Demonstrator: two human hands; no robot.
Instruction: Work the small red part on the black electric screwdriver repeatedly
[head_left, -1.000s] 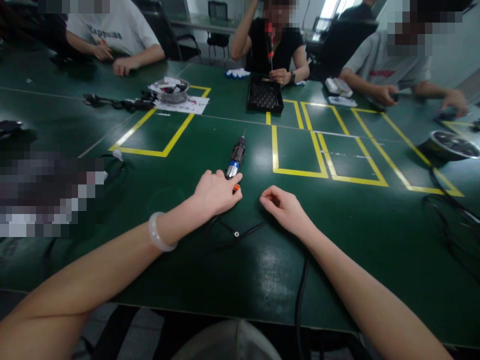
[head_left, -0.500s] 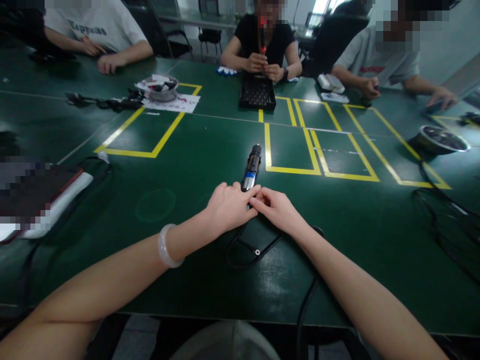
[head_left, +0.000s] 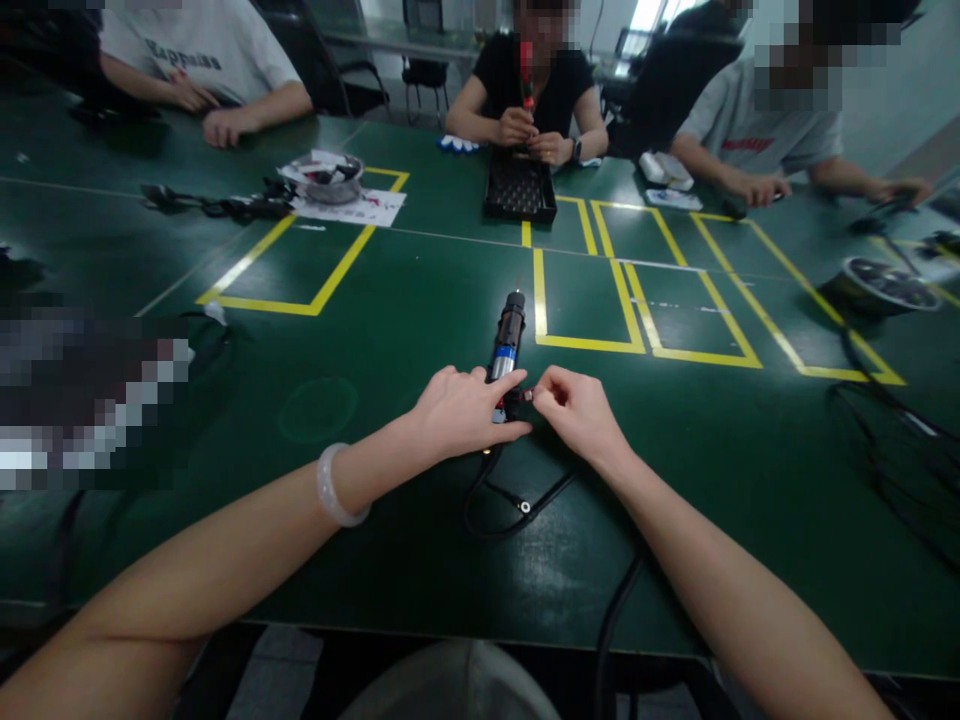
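A black electric screwdriver [head_left: 508, 335] with a blue band lies on the green table [head_left: 420, 300], tip pointing away from me. My left hand [head_left: 463, 412] is wrapped over its near end, a pale bangle on that wrist. My right hand [head_left: 579, 410] pinches a small part at the tool's rear end, right beside my left fingers. The tool's black cable [head_left: 517, 500] loops on the table below both hands and runs off the near edge.
Yellow tape rectangles [head_left: 592, 300] mark the table. A black tray [head_left: 519, 187] sits before a person opposite holding a red tool. A metal bowl [head_left: 330, 178] on paper stands far left, another bowl [head_left: 885, 280] far right. Cables [head_left: 892, 440] lie at the right.
My left hand has closed over the screwdriver's near end, and my right hand has come in from the right to pinch the tool's rear. The tool now lies a little further right in view.
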